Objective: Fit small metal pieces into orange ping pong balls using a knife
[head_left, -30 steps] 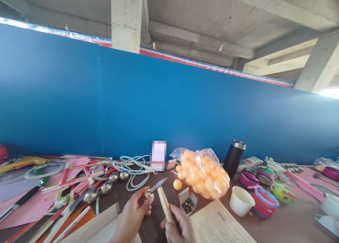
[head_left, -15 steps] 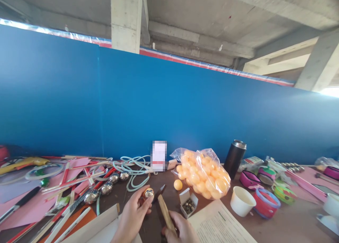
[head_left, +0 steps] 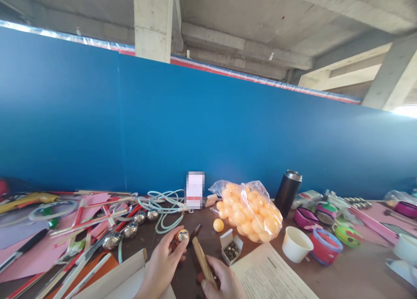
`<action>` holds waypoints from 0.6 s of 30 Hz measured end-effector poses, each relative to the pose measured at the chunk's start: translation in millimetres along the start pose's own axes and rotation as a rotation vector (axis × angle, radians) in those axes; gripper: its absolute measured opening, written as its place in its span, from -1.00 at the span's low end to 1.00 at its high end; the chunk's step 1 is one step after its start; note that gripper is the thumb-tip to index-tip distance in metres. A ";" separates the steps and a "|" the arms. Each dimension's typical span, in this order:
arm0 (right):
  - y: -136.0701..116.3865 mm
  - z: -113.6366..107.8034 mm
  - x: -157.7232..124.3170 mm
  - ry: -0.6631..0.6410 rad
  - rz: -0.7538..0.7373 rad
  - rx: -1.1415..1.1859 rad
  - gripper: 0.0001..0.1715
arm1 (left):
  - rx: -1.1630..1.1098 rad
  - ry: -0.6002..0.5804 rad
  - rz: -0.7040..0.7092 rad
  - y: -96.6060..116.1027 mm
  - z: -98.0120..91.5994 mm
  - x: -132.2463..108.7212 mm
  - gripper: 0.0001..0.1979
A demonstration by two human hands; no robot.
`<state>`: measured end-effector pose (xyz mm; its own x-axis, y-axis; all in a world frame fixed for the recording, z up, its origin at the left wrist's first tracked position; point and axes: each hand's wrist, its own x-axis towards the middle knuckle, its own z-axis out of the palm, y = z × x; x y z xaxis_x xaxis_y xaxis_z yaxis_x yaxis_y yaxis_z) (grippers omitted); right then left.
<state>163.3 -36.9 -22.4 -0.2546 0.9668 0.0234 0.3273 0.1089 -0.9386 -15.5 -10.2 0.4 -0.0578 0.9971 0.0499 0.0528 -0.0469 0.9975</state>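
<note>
Concrete beams overhead, long blue partition wall (head_left: 208, 129) behind. Brown worktable (head_left: 352, 273) crowded with craft stock. Both hands work at the near edge, 6 o'clock of the table

Left hand (head_left: 162, 266): thumb and fingertips pinched narrow on a small glossy orange-and-silver ball (head_left: 182, 236), held clear of the tabletop

Right hand (head_left: 219, 282): fingers wrapped round the pale wooden handle of a short dark-bladed knife (head_left: 201, 257). The blade points to 11 o'clock, its tip just beside the ball; contact or not, cannot tell

Bearings taken from the ball:
- 9 o'clock: row of polished steel balls (head_left: 130, 229) among pink paper strips
- 11 o'clock: coil of pale green cord (head_left: 163, 205)
- 2 o'clock: clear plastic bag of orange table-tennis balls (head_left: 249, 212), with a black steel flask (head_left: 287, 192) beyond it
- 3 o'clock: one loose orange table-tennis ball (head_left: 218, 225), and farther out a white paper cup (head_left: 296, 244)
- 4 o'clock: small open cardboard box of metal bits (head_left: 231, 249)
- 5 o'clock: printed paper sheet (head_left: 270, 277)

Handling, judged by look: the ball's shell appears smooth and hard, probably light and easily dented if hollow. It is round and slick, so it could squirt out of a loose pinch. Best held across its widest part, thumb opposite two fingers, pads kept off the side facing the blade. The knife is stiff and should be held by the wood only
</note>
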 end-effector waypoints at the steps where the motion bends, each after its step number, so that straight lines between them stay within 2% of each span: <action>1: -1.9 -0.6 -0.5 -0.001 0.005 -0.004 -0.48 | 0.003 0.000 -0.003 0.2 0.0 -0.3 -0.44; 5: -10.0 -5.3 -3.2 -0.001 0.011 -0.097 -0.55 | -0.001 0.001 -0.006 0.4 0.1 -1.0 -0.46; 11: -9.3 -14.3 -5.3 0.141 -0.156 -0.381 -0.64 | -0.027 0.009 -0.021 4.7 1.4 -2.5 -0.44; 18: -25.1 -34.8 -10.6 0.259 -0.186 -0.651 -0.77 | -0.023 0.022 -0.028 10.7 2.7 -4.9 -0.43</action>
<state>189.4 -41.8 12.8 -0.1617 0.9337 0.3194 0.7958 0.3148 -0.5173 -12.0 -15.4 10.7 -0.0811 0.9965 0.0224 0.0279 -0.0202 0.9994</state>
